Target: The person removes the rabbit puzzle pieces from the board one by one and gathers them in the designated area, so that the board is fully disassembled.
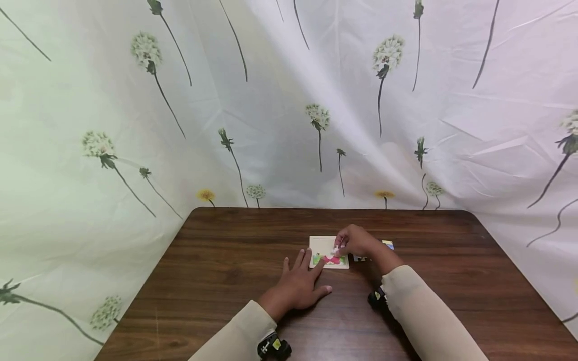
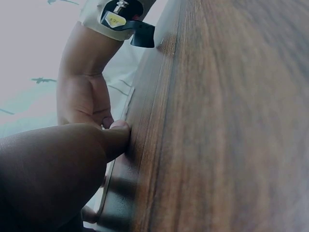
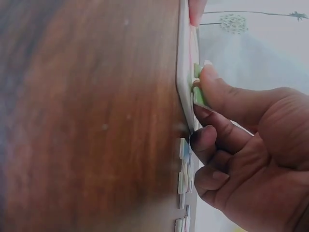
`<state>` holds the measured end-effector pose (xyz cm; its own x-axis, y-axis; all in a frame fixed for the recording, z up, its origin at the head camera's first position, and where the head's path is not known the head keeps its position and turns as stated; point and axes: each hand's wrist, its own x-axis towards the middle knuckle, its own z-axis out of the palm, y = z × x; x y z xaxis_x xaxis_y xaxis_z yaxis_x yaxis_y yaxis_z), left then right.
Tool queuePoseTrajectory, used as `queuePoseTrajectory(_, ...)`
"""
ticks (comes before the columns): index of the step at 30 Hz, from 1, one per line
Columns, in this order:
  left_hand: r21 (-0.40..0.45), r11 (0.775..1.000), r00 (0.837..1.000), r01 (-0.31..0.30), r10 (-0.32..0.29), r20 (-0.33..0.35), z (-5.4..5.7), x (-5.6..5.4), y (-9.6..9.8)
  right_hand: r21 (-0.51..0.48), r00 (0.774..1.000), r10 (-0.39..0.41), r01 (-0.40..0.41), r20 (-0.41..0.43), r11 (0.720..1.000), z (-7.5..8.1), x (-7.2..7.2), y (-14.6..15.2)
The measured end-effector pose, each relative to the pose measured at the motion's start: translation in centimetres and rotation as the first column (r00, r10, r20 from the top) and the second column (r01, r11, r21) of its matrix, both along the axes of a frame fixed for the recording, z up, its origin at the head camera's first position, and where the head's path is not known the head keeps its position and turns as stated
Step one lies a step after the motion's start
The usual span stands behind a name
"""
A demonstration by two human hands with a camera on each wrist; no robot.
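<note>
A cream rectangular puzzle tray (image 1: 321, 243) lies partly under the straight-fingered left hand (image 1: 300, 285); the right hand (image 1: 355, 240) pinches a small greenish jigsaw piece (image 3: 199, 97).

One tray (image 1: 321, 244), one table (image 1: 217, 281); pieces (image 1: 388, 244) unclear.

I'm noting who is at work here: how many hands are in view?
2: the left hand is at the near left corner of the puzzle board; the right hand pinches a puzzle piece at the board.
</note>
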<state>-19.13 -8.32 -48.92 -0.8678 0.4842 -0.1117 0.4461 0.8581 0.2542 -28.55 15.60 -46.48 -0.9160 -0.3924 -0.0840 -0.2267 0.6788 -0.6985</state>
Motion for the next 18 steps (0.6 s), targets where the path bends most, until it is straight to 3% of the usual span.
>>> queuePoseTrajectory(9,-0.002,1.000,1.000,-0.002,0.002,0.006,-0.1,0.0,-0.1,-0.078,0.999,0.011,-0.014,-0.037,0.997,-0.4,0.1,1.3)
queuePoseTrajectory(18,0.001,1.000,1.000,-0.010,0.010,0.018,-0.1,-0.1,0.0,-0.111,0.987,0.093,-0.108,-0.132,0.988,-0.4,0.9,3.9)
